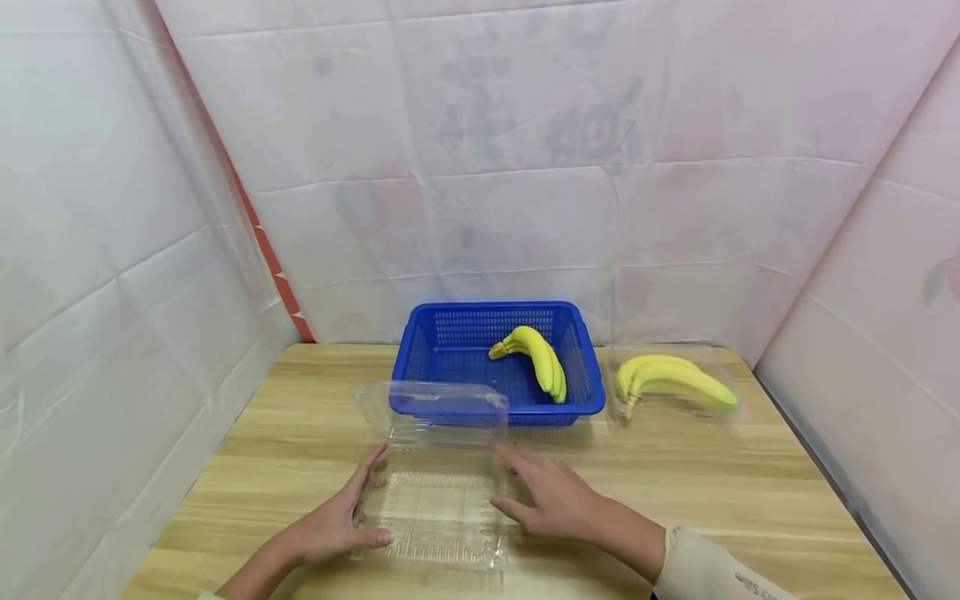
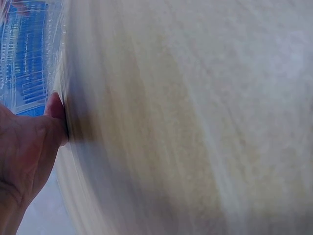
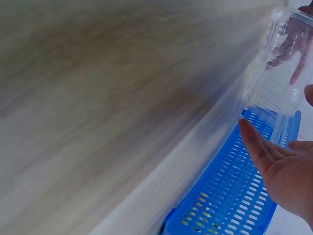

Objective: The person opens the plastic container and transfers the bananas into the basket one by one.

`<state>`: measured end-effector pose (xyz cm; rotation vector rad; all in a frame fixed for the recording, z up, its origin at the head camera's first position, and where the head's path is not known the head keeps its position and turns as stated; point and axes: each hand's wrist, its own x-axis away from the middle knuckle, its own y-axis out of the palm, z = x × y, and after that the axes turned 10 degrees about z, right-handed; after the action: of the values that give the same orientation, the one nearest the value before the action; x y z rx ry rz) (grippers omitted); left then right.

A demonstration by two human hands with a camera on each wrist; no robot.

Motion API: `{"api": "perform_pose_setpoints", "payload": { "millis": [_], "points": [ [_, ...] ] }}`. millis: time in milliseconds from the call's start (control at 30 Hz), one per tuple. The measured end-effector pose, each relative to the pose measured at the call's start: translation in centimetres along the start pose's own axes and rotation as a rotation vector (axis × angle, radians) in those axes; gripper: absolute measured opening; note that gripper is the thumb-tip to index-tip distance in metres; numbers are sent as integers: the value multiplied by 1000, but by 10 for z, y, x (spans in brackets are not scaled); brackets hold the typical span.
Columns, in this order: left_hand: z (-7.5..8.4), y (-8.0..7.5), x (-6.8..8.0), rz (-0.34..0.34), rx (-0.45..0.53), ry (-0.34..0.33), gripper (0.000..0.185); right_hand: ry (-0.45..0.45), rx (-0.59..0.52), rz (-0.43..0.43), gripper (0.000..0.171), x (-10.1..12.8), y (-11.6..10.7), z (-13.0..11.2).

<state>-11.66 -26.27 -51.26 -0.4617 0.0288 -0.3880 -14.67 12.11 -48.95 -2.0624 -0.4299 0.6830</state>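
A clear plastic clamshell box (image 1: 438,508) lies on the table with its lid (image 1: 450,404) raised at the far side, overlapping a blue basket's front. My left hand (image 1: 333,517) is at the box's left side, thumb and fingers spread apart along it. In the left wrist view, part of the left hand (image 2: 29,147) is visible beside the clear plastic. On the box's right side, my right hand (image 1: 551,496) has its fingers extended toward the wall. The right wrist view shows that hand (image 3: 286,176) with fingers straight and nothing gripped.
Behind the box stands the blue basket (image 1: 592,400), with a bunch of bananas (image 1: 536,354) inside. To its right, another bunch of bananas (image 1: 675,382) lies in a clear plastic box (image 1: 731,367). Pale sheeting (image 1: 450,208) hangs behind the wooden table (image 1: 300,433) and at its sides.
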Motion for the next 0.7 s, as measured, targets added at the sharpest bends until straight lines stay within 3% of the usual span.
{"api": "perform_pose_setpoints", "payload": {
  "millis": [267, 700],
  "points": [
    [5, -2, -3, -14, -3, 16, 118, 100, -90, -64, 91, -4, 0, 2],
    [-4, -7, -4, -35, 28, 7, 116, 117, -258, -120, 93, -6, 1, 3]
  ]
}}
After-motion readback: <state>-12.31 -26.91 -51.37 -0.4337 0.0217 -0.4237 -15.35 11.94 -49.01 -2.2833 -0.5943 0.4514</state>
